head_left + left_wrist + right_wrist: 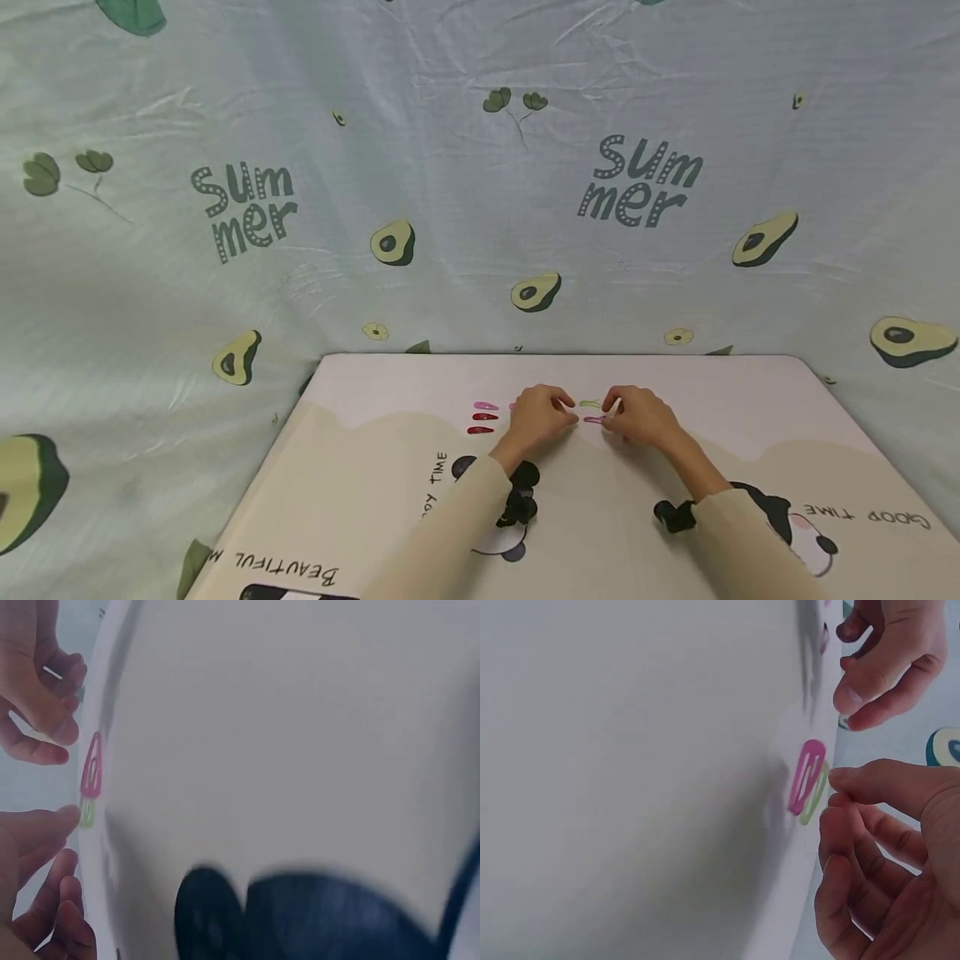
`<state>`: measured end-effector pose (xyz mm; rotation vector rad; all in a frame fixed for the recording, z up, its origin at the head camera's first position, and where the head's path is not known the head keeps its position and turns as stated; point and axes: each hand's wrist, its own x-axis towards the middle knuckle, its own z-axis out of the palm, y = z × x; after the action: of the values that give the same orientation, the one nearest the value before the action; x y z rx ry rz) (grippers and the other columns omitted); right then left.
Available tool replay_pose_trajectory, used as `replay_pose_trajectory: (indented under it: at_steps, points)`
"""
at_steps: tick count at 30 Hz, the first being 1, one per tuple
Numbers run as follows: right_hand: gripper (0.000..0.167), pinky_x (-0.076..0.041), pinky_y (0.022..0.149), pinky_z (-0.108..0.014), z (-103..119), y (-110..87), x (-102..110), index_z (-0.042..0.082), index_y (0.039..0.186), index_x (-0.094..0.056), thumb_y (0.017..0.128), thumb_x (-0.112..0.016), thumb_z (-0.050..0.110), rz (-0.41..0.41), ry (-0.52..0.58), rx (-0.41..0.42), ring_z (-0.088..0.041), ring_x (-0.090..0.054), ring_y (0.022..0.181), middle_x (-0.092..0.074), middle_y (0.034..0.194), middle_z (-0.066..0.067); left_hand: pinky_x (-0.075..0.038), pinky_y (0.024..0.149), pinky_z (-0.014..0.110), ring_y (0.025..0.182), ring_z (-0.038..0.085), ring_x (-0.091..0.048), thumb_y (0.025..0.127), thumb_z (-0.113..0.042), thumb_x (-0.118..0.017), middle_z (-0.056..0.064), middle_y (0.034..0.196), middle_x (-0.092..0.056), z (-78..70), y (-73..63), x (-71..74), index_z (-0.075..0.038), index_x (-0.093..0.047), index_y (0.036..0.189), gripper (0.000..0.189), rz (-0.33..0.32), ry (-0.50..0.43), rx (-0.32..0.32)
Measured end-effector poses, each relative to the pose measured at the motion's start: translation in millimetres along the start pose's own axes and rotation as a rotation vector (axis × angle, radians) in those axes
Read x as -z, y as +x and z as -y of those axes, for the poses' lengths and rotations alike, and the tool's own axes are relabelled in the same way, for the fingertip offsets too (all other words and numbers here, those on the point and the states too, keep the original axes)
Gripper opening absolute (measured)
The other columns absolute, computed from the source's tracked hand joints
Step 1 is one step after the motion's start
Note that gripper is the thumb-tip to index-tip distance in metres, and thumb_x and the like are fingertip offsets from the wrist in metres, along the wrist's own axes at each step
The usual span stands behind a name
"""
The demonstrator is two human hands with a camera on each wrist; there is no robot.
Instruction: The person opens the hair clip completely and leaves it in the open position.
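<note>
L hand (pixel 542 417) part-open, empty; R hand (pixel 641 417) near-pinched, can't tell grip. Best pinch magenta snap clip (pixel 799 780) w/o nudging green clip (pixel 817 796).

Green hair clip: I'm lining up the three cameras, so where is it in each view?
Head: green hair clip right of centre, below mid-height.
Left wrist: green hair clip near the left edge, below mid-height.
Right wrist: green hair clip right of centre, near mid-height.
Shared landmark: the pink hair clip next to it.
</note>
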<state>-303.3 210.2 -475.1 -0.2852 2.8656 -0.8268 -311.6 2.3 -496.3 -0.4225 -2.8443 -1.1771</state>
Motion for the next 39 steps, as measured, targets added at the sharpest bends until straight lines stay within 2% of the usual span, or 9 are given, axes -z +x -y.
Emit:
replay_pose_trajectory:
  at_steps: [6, 9, 14, 18, 23, 27, 31, 35, 39]
  points:
    - [0.019, -0.044, 0.055, -0.031, 20.2, 15.3, 4.1, 0.008, 0.103, -0.070, 0.087, -0.075, 0.018, 0.017, -0.021, 0.065, -0.014, -0.059, 0.057, -0.068, 0.071, -0.001, -0.042, 0.066, 0.025, 0.071, 0.009, -0.058, 0.088, -0.024, -0.080, -0.001, 0.080, -0.073, 12.3, 4.7, 26.3, -0.014, -0.081, 0.103, 0.018, -0.020, 0.037, -0.007]
    - [0.019, -0.044, 0.056, -0.031, 33.1, 23.7, 3.3, 0.009, 0.103, -0.071, 0.086, -0.076, 0.018, 0.020, -0.037, 0.070, -0.015, -0.059, 0.060, -0.069, 0.074, -0.001, -0.042, 0.064, 0.026, 0.071, 0.010, -0.059, 0.087, -0.024, -0.081, 0.000, 0.081, -0.074, 20.4, 5.9, 39.8, -0.014, -0.081, 0.102, 0.019, -0.037, 0.061, -0.011]
    - [0.026, -0.046, 0.059, -0.030, 51.1, 37.5, -4.3, 0.008, 0.111, -0.070, 0.089, -0.076, 0.021, 0.022, -0.034, 0.071, -0.015, -0.060, 0.064, -0.070, 0.082, -0.003, -0.044, 0.065, 0.029, 0.074, 0.014, -0.062, 0.085, -0.025, -0.082, 0.001, 0.084, -0.074, 37.9, 7.9, 57.9, -0.014, -0.082, 0.103, 0.020, -0.063, 0.113, -0.015]
    - [0.031, -0.048, 0.057, -0.030, 60.8, 47.4, -17.1, 0.008, 0.117, -0.069, 0.091, -0.075, 0.022, 0.032, 0.001, 0.070, -0.015, -0.063, 0.061, -0.071, 0.084, -0.004, -0.045, 0.068, 0.031, 0.077, 0.015, -0.062, 0.085, -0.025, -0.081, 0.001, 0.086, -0.073, 52.5, 7.3, 67.3, -0.014, -0.081, 0.104, 0.022, -0.057, 0.163, 0.017]
    - [0.030, -0.047, 0.058, -0.029, 67.6, 54.1, -36.2, 0.010, 0.117, -0.073, 0.090, -0.076, 0.021, 0.055, 0.007, 0.049, -0.015, -0.062, 0.060, -0.070, 0.086, -0.004, -0.048, 0.071, 0.033, 0.078, 0.016, -0.062, 0.085, -0.027, -0.080, 0.001, 0.087, -0.074, 63.2, 3.2, 74.2, -0.014, -0.081, 0.104, 0.023, -0.024, 0.206, 0.047]
    - [0.030, -0.046, 0.057, -0.028, 73.1, 56.5, -48.2, 0.011, 0.117, -0.076, 0.089, -0.078, 0.021, 0.052, -0.002, 0.030, -0.015, -0.061, 0.061, -0.073, 0.100, -0.005, -0.051, 0.075, 0.035, 0.081, 0.017, -0.064, 0.086, -0.028, -0.081, 0.002, 0.089, -0.076, 65.5, -1.5, 78.0, -0.014, -0.082, 0.104, 0.023, 0.025, 0.224, 0.044]
    - [0.027, -0.045, 0.057, -0.029, 75.8, 58.3, -56.1, 0.012, 0.112, -0.079, 0.088, -0.079, 0.023, 0.017, -0.033, 0.040, -0.016, -0.061, 0.068, -0.076, 0.109, -0.005, -0.051, 0.073, 0.032, 0.081, 0.015, -0.066, 0.086, -0.030, -0.081, 0.001, 0.090, -0.078, 69.9, -1.0, 76.2, -0.016, -0.083, 0.102, 0.021, 0.037, 0.239, 0.026]
    - [0.019, -0.045, 0.060, -0.031, 75.5, 57.2, -61.0, 0.013, 0.105, -0.082, 0.088, -0.077, 0.022, -0.024, -0.033, 0.043, -0.017, -0.061, 0.078, -0.078, 0.108, -0.004, -0.048, 0.068, 0.028, 0.080, 0.014, -0.062, 0.087, -0.031, -0.080, -0.001, 0.089, -0.078, 73.0, 2.0, 73.0, -0.020, -0.084, 0.105, 0.021, 0.041, 0.260, 0.020]
    - [0.014, -0.046, 0.061, -0.031, 75.0, 54.9, -63.9, 0.014, 0.099, -0.084, 0.088, -0.078, 0.021, -0.064, -0.001, 0.032, -0.017, -0.063, 0.080, -0.079, 0.105, -0.005, -0.042, 0.061, 0.026, 0.072, 0.013, -0.056, 0.088, -0.030, -0.080, -0.002, 0.082, -0.076, 74.8, 3.8, 70.3, -0.023, -0.083, 0.109, 0.022, 0.060, 0.264, 0.008]
